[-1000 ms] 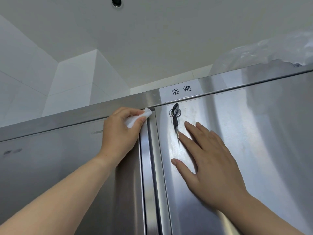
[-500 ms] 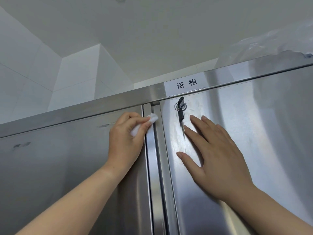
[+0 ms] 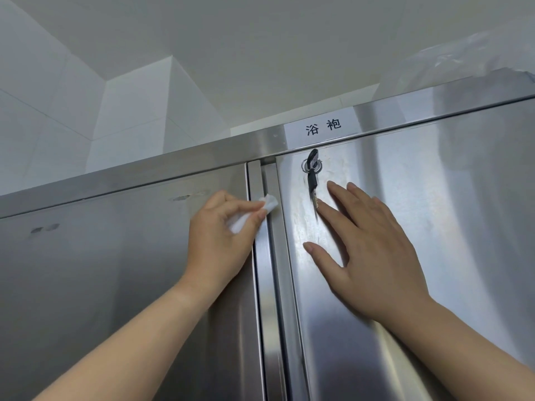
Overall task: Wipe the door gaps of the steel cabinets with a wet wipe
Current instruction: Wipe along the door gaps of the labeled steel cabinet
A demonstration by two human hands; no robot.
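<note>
The wet wipe (image 3: 262,208) is folded into a small white wad, its tip pressed onto the vertical steel strip at the door gap (image 3: 272,256), a little below the cabinet's top rail (image 3: 173,166). The gap's long axis runs straight down from the wipe, so the coming stroke looks to be a downward drag along that line. The left hand (image 3: 220,238) is the nearer one: it sits just left of the gap, fingers curled closed around the wipe, thumb and forefinger pinching it, forearm rising from below left. The right hand (image 3: 367,250) lies flat and spread on the right door (image 3: 434,212), holding nothing, fingertips beside the key (image 3: 312,175) hanging from the lock under the label (image 3: 321,127)
</note>
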